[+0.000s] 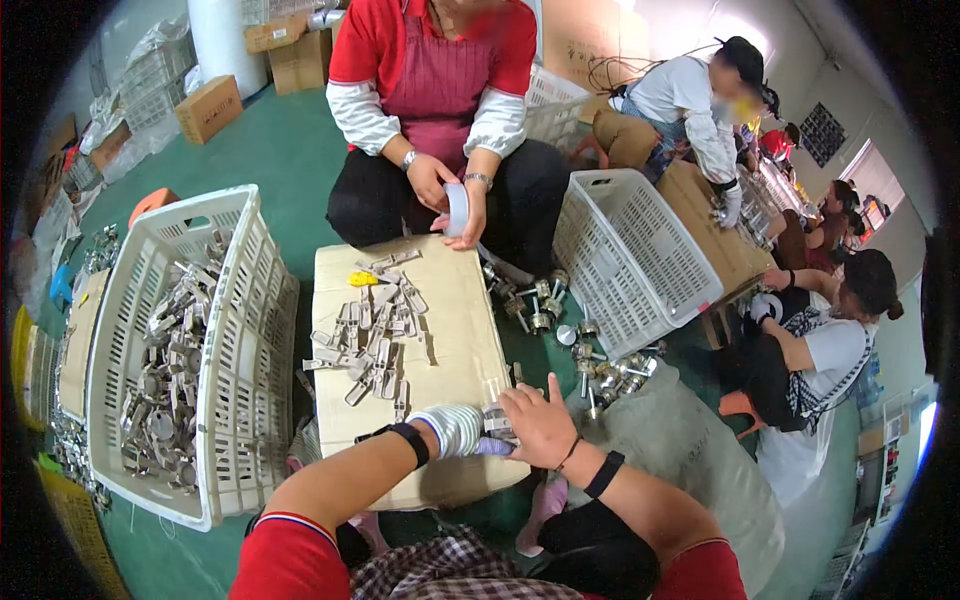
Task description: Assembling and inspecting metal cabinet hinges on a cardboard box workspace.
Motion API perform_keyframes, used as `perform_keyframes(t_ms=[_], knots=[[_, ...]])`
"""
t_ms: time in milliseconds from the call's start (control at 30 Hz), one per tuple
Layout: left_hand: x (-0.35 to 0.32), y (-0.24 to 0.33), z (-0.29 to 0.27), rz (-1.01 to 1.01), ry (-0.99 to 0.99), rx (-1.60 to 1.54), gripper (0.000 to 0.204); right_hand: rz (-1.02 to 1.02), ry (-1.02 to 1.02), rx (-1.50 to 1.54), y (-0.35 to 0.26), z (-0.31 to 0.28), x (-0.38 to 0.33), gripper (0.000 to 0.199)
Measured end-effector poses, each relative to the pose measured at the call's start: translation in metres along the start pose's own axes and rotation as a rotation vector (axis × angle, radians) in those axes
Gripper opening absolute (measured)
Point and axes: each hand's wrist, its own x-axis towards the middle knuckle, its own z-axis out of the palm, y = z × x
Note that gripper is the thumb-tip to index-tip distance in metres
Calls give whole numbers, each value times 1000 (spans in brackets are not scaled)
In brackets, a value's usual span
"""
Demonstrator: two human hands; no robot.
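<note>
Over the near right corner of the cardboard-topped work surface (455,340), my left hand (452,430), in a striped glove, is closed round a metal clip (497,422). My right hand (540,425) is bare, with its thumb spread upward and its fingers stretched over the same clip, partly covering it. Farther up the cardboard lies a loose pile of metal clips (375,335), with a small yellow object (362,279) at its far side. Across from me a person in a red apron holds a roll of clear tape (457,208) in both hands.
To the left stands a white plastic crate (245,340) full of metal clips. Round metal fittings (600,375) lie on the floor to the right, beside another white crate (640,260) and a grey-green sack (690,450). Co-workers sit at the right.
</note>
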Motion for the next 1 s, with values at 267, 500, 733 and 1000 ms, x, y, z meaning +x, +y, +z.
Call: perform_keyframes(t_ms=[267, 500, 733, 1000], knots=[[7, -6, -19, -98, 66, -71, 62, 76, -316, 155, 38, -7, 53, 67], [7, 2, -24, -110, 226, 226, 71, -7, -458, 358, 64, -8, 89, 66], [20, -15, -35, -137, 196, 83, 68, -72, -143, 302, 67, -18, 82, 66], [24, -19, -57, 44, 161, -69, 40, -144, -118, 221, 70, -6, 93, 68]])
